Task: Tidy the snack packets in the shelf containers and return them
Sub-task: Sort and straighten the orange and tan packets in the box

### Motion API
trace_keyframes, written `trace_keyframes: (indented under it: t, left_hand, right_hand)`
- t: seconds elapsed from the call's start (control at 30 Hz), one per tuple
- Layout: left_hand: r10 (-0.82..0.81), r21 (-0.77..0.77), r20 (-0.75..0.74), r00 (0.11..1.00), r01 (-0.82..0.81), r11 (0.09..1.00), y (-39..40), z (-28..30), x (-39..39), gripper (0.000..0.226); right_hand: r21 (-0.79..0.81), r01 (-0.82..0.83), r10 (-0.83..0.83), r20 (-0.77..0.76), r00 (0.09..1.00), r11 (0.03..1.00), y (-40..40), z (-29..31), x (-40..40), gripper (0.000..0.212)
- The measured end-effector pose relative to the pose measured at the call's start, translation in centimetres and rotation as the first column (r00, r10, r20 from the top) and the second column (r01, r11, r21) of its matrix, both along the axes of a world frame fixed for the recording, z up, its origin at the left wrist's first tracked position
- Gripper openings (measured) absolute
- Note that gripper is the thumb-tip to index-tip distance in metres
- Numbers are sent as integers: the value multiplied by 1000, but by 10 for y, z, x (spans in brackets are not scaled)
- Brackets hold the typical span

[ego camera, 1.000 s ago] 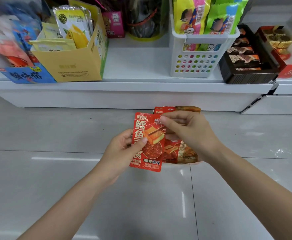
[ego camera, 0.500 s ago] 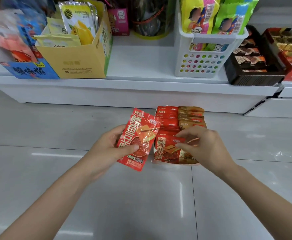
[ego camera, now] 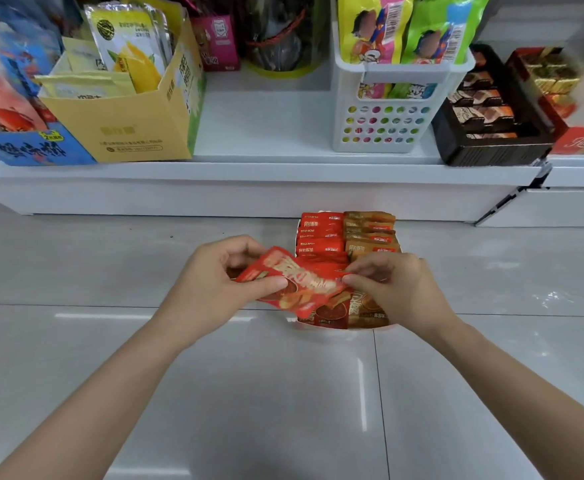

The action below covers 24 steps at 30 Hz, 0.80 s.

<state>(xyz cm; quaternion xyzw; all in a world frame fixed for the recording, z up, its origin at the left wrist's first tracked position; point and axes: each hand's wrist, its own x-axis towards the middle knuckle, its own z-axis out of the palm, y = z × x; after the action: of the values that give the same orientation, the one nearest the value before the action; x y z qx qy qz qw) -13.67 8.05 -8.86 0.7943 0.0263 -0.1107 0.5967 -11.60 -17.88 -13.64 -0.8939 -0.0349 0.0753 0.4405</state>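
Observation:
A red snack packet [ego camera: 297, 282] lies tilted, nearly flat, between both hands above the floor. My left hand [ego camera: 214, 285] grips its left end with thumb on top. My right hand [ego camera: 394, 289] pinches its right edge. Just behind and below sits a white container [ego camera: 380, 328] on the floor, filled with red packets [ego camera: 320, 233] in the left row and brown packets [ego camera: 370, 233] in the right row. The container's near part is partly hidden by the held packet and my right hand.
A low white shelf [ego camera: 266, 168] runs across the back. It bears a yellow carton [ego camera: 124, 129] of packets, a blue box [ego camera: 31, 147], a white perforated basket [ego camera: 384, 126] and a dark chocolate tray [ego camera: 491, 133]. There is a gap on the shelf between carton and basket.
The red packet has swung from upright in my left hand to nearly flat over the container. My right hand has left the packets in the container and now pinches its right edge.

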Motion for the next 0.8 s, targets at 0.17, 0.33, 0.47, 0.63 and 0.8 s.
trace_keyframes:
  t: [0.17,0.33,0.47,0.63,0.8]
  left_hand:
    - [67,-106,-40,997,-71,992,-9,-9,-2,16]
    - [164,-187,-19,986,-164,968,-17,-11,2,14]
    - [142,-184,-36,989,-147,972,-26,-13,1,19]
    - [112,-119,47,993,-106,987,-38,-20,5,12]
    - [-72,11,235,969,71,997,-51,-15,16,21]
  right_hand:
    - [81,52,-47,-57,997,995,-7,0,0,12]
    - [122,61,-46,-121,992,991,-3,-1,-3,9]
    - [181,66,-41,-142,989,981,-4,0,-3,8]
    - [195,56,-29,-138,990,979,-5,-2,-4,11]
    - [155,57,-40,-107,993,986,-8,-6,-4,25]
